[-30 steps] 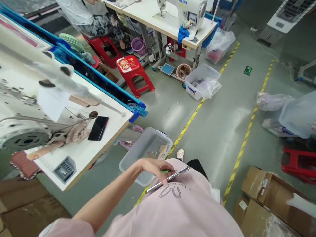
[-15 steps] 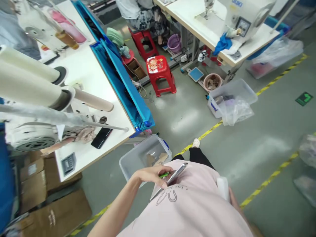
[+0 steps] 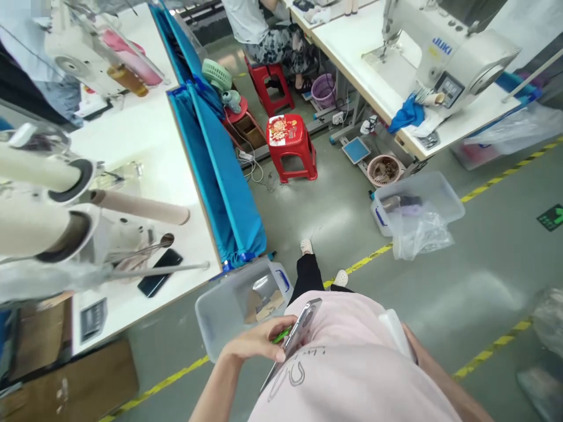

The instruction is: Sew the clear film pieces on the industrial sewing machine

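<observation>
My left hand (image 3: 264, 340) is closed around a smartphone (image 3: 302, 321) with a silver edge, held slantwise against the pink shirt (image 3: 343, 340). A slim bright green item (image 3: 281, 335) sticks out between the fingers and the phone; its kind is hard to make out. At my right side, my right hand (image 3: 410, 337) is mostly hidden by the shirt and a smooth white object (image 3: 396, 331). Its fingers do not show, so whether it grips that object is unclear.
A sewing table (image 3: 200, 246) with thread cones and a black phone (image 3: 160, 272) stands left. Below its corner is a clear plastic bin (image 3: 211, 328). A red stool (image 3: 292, 149) stands ahead, a second bin (image 3: 440, 202) and a sewing machine (image 3: 457, 58) to the right. Someone sits behind.
The view has shifted, and both of my shoes now show on the floor where one did before. The phone and green item stay in my left hand.
</observation>
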{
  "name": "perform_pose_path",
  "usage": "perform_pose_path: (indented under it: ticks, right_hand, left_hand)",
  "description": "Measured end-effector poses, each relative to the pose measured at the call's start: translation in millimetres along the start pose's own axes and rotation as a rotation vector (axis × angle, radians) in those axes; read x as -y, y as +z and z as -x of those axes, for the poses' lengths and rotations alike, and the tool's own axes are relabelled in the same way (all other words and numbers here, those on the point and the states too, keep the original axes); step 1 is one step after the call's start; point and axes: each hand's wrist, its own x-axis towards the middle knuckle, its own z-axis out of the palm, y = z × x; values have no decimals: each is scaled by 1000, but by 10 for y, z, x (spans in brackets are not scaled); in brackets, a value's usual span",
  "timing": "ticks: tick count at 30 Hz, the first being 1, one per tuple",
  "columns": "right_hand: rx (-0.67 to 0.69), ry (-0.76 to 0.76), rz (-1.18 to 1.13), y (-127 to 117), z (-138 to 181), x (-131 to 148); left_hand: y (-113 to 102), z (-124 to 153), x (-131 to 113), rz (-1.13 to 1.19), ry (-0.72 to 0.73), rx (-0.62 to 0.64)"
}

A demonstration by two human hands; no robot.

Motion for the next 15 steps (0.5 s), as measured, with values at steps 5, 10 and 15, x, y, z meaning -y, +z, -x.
perform_pose_path:
  ticks: [5, 10, 15]
  right_hand:
    - [-36, 1, -66, -216, -485, 585]
    - [-263, 84, -161, -219, -897, 1206]
    - [-505, 79, -253, -267, -1212, 1737]
  left_hand:
    - [-595, -133, -385, -12, -29, -44]
    - [-1382, -237, -1026, -54, -54, -55]
    - [-2058, -544, -1783, -201, -35, -242]
